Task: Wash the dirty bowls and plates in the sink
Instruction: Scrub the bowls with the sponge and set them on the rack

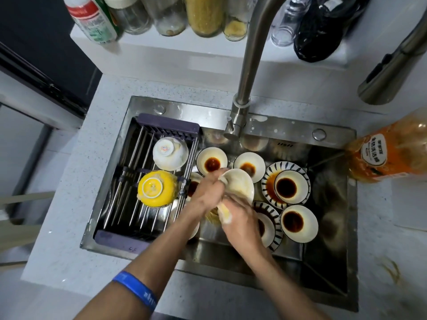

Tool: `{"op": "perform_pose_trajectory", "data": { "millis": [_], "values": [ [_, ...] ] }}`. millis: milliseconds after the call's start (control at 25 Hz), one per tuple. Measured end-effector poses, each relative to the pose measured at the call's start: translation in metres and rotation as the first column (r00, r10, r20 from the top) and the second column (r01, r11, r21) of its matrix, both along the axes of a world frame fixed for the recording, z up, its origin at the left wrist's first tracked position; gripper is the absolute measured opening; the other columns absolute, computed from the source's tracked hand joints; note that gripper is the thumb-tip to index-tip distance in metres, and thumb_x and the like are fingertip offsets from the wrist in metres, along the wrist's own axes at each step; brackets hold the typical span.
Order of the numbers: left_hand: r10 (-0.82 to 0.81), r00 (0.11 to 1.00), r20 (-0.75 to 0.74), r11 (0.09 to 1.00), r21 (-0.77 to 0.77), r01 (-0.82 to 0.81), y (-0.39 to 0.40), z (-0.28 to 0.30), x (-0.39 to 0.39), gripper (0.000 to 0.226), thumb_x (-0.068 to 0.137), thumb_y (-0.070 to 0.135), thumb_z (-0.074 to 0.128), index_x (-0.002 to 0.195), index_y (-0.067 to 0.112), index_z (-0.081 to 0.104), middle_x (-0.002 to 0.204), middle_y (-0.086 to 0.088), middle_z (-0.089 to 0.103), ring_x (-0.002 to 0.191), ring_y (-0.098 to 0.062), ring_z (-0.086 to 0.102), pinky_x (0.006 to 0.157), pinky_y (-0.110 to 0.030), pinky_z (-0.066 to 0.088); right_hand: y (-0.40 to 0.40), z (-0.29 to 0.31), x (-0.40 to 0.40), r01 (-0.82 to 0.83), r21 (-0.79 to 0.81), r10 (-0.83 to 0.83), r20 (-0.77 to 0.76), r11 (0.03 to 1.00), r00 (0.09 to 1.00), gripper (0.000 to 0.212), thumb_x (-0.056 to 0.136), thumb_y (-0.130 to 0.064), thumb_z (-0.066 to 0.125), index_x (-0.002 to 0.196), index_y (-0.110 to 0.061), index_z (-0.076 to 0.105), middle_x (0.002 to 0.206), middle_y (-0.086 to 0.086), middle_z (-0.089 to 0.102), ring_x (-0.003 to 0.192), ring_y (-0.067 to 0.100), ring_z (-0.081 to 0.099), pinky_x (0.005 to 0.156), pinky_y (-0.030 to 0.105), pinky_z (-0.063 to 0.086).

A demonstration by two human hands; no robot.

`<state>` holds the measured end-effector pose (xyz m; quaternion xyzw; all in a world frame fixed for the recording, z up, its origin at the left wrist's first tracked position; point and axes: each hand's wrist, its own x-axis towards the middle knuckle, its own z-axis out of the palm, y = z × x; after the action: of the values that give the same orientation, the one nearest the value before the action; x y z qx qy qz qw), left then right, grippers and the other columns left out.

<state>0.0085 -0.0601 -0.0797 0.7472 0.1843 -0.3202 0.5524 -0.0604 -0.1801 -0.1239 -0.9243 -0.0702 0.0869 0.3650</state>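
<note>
Scrubbing a small white bowl point(239, 183) above the middle of the sink point(328, 262), the person grips its rim in the left hand point(208, 192), fingers curled round the edge, while the right hand point(240, 218) clamps a soapy sponge point(224, 212) against the bowl's lower side. The bowl is tilted, lifted clear of the other dishes, and looks pale with suds, so this one seems nearly soaped. Two bowls already sit upside down on the drying rack point(141, 144) over the sink's left part: a white one point(170, 153) and a yellow one point(157, 188), both apparently foamy. Much is left: several small bowls with dark sauce point(293, 221) lie in the basin, some resting on striped plates point(269, 174). The tap point(245, 93) shows no running water, so rinsing looks still to come. An orange soap bottle point(388, 153) lies on the bench at the right.
</note>
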Motion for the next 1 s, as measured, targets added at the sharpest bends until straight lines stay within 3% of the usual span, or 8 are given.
{"op": "perform_pose_trajectory", "data": {
  "millis": [80, 240, 320, 400, 520, 640, 760, 1000],
  "values": [
    [0.116, 0.991, 0.064, 0.993, -0.001, -0.116, -0.003, -0.003, -0.016, 0.042, 0.084, 0.029, 0.042, 0.12, 0.042, 0.061, 0.12, 0.006, 0.064, 0.114, -0.013, 0.058, 0.095, -0.032, 0.05, 0.013, 0.003, -0.005, 0.081, 0.039, -0.081, -0.011, 0.996, 0.997, 0.033, 0.078, -0.003, 0.072, 0.106, -0.019, 0.069, 0.102, -0.003, 0.071, 0.099, 0.016, 0.066, 0.082, 0.035, 0.058],
    [0.094, 0.996, -0.002, 0.992, -0.081, -0.094, 0.003, -0.002, -0.007, 0.033, 0.096, 0.015, 0.044, 0.117, 0.029, 0.064, 0.109, 0.0, 0.067, 0.1, -0.011, 0.06, 0.079, -0.024, 0.049, -0.016, -0.005, 0.001, -0.255, -0.28, 0.313, 0.189, 0.926, 0.931, 0.063, 0.056, 0.002, 0.084, 0.113, -0.02, 0.069, 0.113, -0.003, 0.069, 0.105, 0.022, 0.061, 0.084, 0.04, 0.058],
    [0.265, 0.957, -0.121, 0.917, -0.274, -0.289, 0.003, -0.008, -0.011, 0.04, 0.095, 0.04, 0.053, 0.123, 0.014, 0.066, 0.115, -0.014, 0.07, 0.104, -0.027, 0.067, 0.084, -0.033, 0.055, -0.01, 0.014, 0.012, -0.028, 0.058, 0.028, 0.006, 0.998, 1.0, 0.05, 0.068, -0.004, 0.081, 0.112, -0.027, 0.069, 0.108, -0.008, 0.071, 0.101, 0.015, 0.064, 0.08, 0.033, 0.057],
    [0.367, 0.884, -0.29, 0.754, -0.465, -0.465, 0.004, -0.021, -0.029, 0.061, 0.095, 0.057, 0.05, 0.128, 0.007, 0.063, 0.121, -0.019, 0.068, 0.111, -0.031, 0.065, 0.088, -0.039, 0.055, -0.003, 0.02, 0.015, 0.366, 0.416, -0.168, -0.439, 0.832, 0.883, 0.046, 0.072, -0.008, 0.083, 0.108, -0.033, 0.068, 0.102, -0.012, 0.072, 0.096, 0.006, 0.067, 0.079, 0.023, 0.056],
    [0.399, 0.806, -0.436, 0.619, -0.521, -0.588, 0.018, -0.033, -0.044, 0.058, 0.093, 0.048, 0.053, 0.131, 0.005, 0.06, 0.125, -0.022, 0.064, 0.109, -0.032, 0.064, 0.085, -0.044, 0.056, -0.02, 0.006, 0.017, 0.731, 0.454, -0.014, -0.845, 0.51, 0.535, 0.07, 0.057, -0.03, 0.095, 0.119, -0.028, 0.062, 0.121, 0.003, 0.066, 0.11, 0.023, 0.065, 0.087, 0.048, 0.057],
    [0.363, 0.827, -0.43, 0.592, -0.579, -0.561, 0.028, -0.039, -0.051, 0.057, 0.083, 0.039, 0.073, 0.128, 0.006, 0.063, 0.126, -0.021, 0.064, 0.108, -0.032, 0.066, 0.084, -0.047, 0.058, -0.028, 0.001, 0.026, 0.865, 0.386, -0.138, -0.884, 0.322, 0.446, 0.053, 0.066, -0.031, 0.089, 0.113, -0.016, 0.068, 0.113, 0.009, 0.071, 0.1, 0.03, 0.069, 0.082, 0.049, 0.059],
    [0.402, 0.843, -0.357, 0.612, -0.58, -0.538, 0.019, -0.028, -0.054, 0.053, 0.077, 0.014, 0.076, 0.127, 0.002, 0.062, 0.125, -0.024, 0.064, 0.112, -0.037, 0.064, 0.085, -0.049, 0.058, -0.01, 0.005, 0.039, 0.84, 0.326, -0.504, -0.685, 0.435, 0.527, 0.02, 0.089, -0.01, 0.069, 0.103, -0.024, 0.07, 0.11, 0.004, 0.071, 0.093, 0.016, 0.068, 0.076, 0.025, 0.057],
    [0.622, 0.78, -0.069, 0.694, -0.413, -0.59, 0.016, 0.012, -0.043, 0.032, 0.067, -0.004, 0.076, 0.095, 0.009, 0.071, 0.089, -0.016, 0.074, 0.085, -0.032, 0.07, 0.075, -0.042, 0.059, 0.026, 0.036, 0.052, 0.153, 0.379, -0.097, -0.162, 0.913, 0.982, 0.043, 0.093, -0.001, 0.056, 0.133, -0.016, 0.061, 0.137, -0.009, 0.053, 0.128, -0.001, 0.045, 0.103, 0.004, 0.032]
  ]
}}
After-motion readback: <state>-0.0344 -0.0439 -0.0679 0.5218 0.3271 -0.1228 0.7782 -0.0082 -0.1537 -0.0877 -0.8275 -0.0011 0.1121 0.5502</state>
